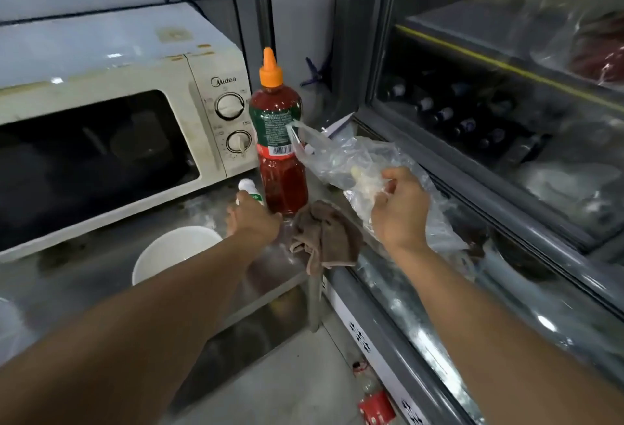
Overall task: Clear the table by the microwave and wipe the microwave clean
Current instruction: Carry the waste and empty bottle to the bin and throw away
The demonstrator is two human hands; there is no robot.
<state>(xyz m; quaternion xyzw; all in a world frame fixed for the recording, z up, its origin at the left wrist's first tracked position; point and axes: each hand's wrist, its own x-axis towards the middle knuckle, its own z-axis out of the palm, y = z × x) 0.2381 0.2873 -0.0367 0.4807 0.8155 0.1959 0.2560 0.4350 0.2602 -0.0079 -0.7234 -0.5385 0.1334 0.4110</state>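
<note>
A white microwave (pixel 101 114) stands at the back left of a steel table (pixel 84 272). Beside its control panel rises a tall red sauce bottle (pixel 282 141) with an orange cap. My left hand (pixel 251 218) grips a small white bottle (pixel 248 190) with a green label, just left of the sauce bottle's base. My right hand (pixel 400 208) pinches a clear plastic bag (pixel 341 161) that lies over the table's right edge and the freezer lid. A brown cloth (pixel 324 239) sits crumpled between my two hands at the table corner.
A white bowl (pixel 169 252) stands on the table near my left forearm. To the right is a glass-topped chest freezer (pixel 506 188) holding bottles and bags. A red can (pixel 376 406) lies on the floor below.
</note>
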